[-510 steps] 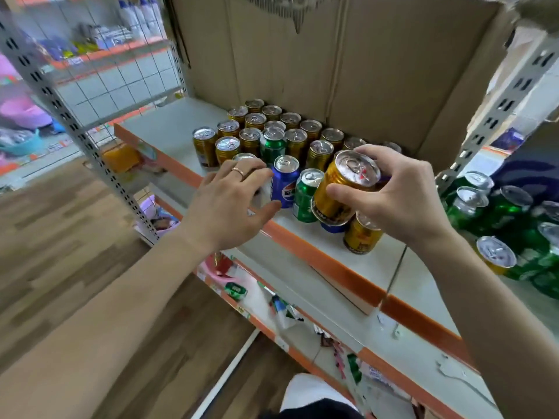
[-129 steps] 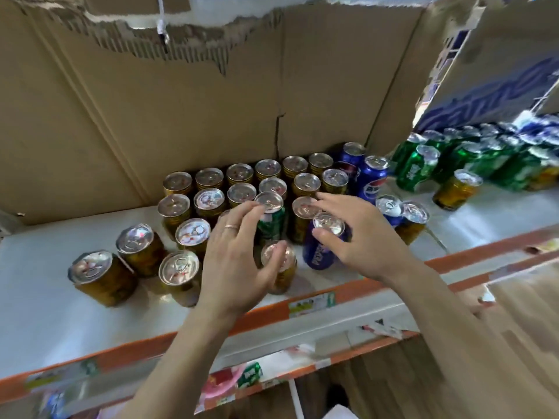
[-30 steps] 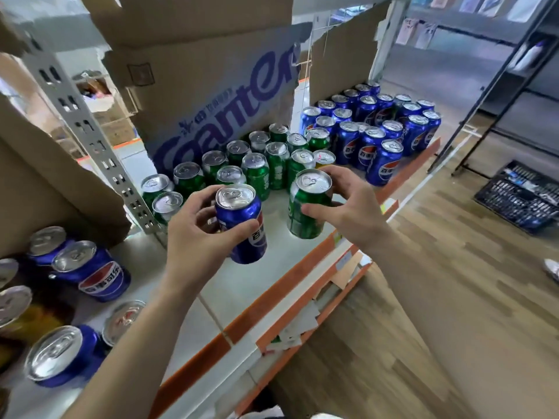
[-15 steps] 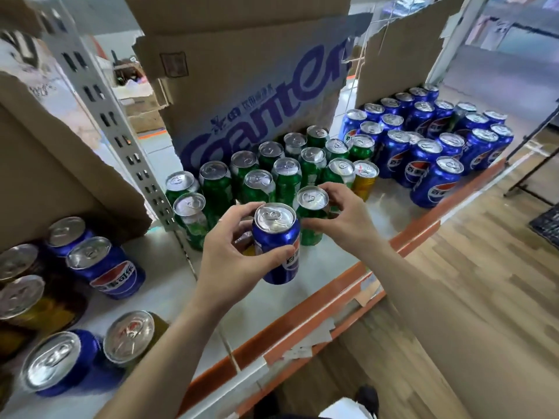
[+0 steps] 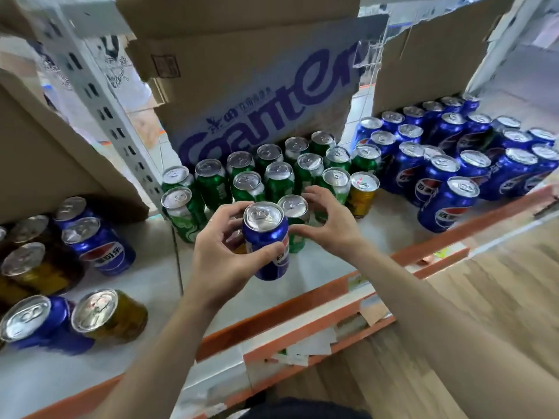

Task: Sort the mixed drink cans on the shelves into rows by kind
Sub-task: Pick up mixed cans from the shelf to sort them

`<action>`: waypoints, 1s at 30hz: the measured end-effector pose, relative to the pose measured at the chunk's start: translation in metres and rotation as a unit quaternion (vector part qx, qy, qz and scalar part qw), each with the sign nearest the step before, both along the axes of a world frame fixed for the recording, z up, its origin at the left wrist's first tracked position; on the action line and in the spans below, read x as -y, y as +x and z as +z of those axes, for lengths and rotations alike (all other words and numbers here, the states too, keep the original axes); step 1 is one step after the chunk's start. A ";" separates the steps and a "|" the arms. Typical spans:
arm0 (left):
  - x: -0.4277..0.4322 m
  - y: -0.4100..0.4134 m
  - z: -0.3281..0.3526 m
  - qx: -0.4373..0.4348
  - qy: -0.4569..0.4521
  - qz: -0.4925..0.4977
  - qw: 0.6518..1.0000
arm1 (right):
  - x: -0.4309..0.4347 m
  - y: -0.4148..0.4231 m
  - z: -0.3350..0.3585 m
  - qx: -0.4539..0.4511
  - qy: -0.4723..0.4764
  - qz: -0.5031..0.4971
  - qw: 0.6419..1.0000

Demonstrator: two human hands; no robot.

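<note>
cardboard box (image 5: 257,95): "Ganten", blue print | blue cans (image 5: 447,207): Pepsi logo, "百事"

Open shelf (image 5: 314,267) lies in front of the green cans (image 5: 272,179), a bare strip running along the orange edge (image 5: 272,316); your left hand (image 5: 220,258) with its blue can (image 5: 266,240) and your right hand (image 5: 329,222), curled round the front green can (image 5: 292,213), are over that strip. Behind the green cans a lettered cardboard box (image 5: 266,95) closes the back. To your right a gold can (image 5: 361,193) stands just beside the green ones, then a narrow bare gap, then the tightly packed blue cans (image 5: 453,152). To your left a bare patch of shelf separates the green cans from the mixed cans (image 5: 99,246), with the perforated post (image 5: 99,95) rising behind it and a cardboard wall (image 5: 45,152) behind those cans
</note>
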State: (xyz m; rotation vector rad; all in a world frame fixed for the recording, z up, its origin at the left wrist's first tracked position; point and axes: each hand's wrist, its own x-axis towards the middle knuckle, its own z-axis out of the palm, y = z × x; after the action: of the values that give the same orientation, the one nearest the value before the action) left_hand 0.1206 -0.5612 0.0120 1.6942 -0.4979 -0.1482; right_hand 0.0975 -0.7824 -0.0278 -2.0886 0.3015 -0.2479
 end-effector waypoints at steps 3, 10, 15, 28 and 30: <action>0.019 -0.009 0.003 0.009 -0.014 0.016 1.000 | 0.022 -0.016 0.016 0.035 0.037 0.020 0.999; 0.086 -0.036 0.016 0.036 0.005 0.023 0.999 | 0.089 -0.070 0.056 0.066 0.043 0.056 0.995; 0.149 -0.060 0.021 0.043 -0.003 -0.017 0.999 | 0.148 -0.126 0.066 0.073 -0.003 0.037 0.997; 0.333 -0.110 0.020 0.003 -0.032 -0.175 0.984 | 0.285 -0.241 0.070 0.078 -0.098 -0.118 0.985; 0.356 -0.111 0.023 -0.009 -0.038 -0.193 0.980 | 0.302 -0.246 0.072 0.073 -0.098 -0.135 0.983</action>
State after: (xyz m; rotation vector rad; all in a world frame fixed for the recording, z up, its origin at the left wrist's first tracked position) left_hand 0.0099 -0.9173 0.0354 1.5062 -0.8067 -0.4204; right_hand -0.1482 -1.0847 0.0440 -2.2060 0.4883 -0.6128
